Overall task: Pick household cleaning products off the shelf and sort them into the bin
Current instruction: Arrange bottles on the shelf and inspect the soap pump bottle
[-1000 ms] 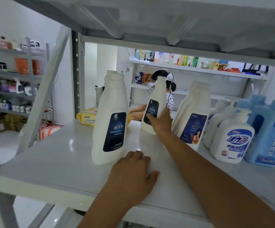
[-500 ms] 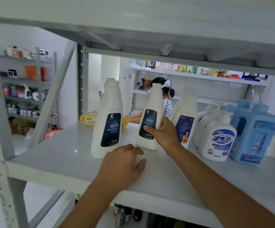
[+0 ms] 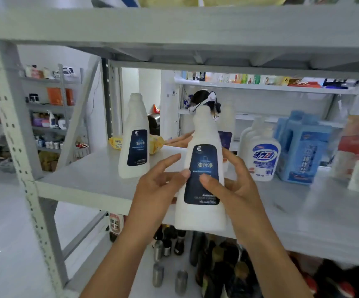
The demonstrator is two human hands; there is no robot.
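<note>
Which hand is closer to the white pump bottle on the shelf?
Right. The right hand, gripping the held bottle, sits just left of the pump bottle; the left hand is on the held bottle's far side.

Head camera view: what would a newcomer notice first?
A white bottle with a dark blue label, held up in front of the shelf: the right hand grips it, the left hand touches it. Behind stands its twin bottle on the shelf, with a pump bottle and blue jugs further right.
</note>
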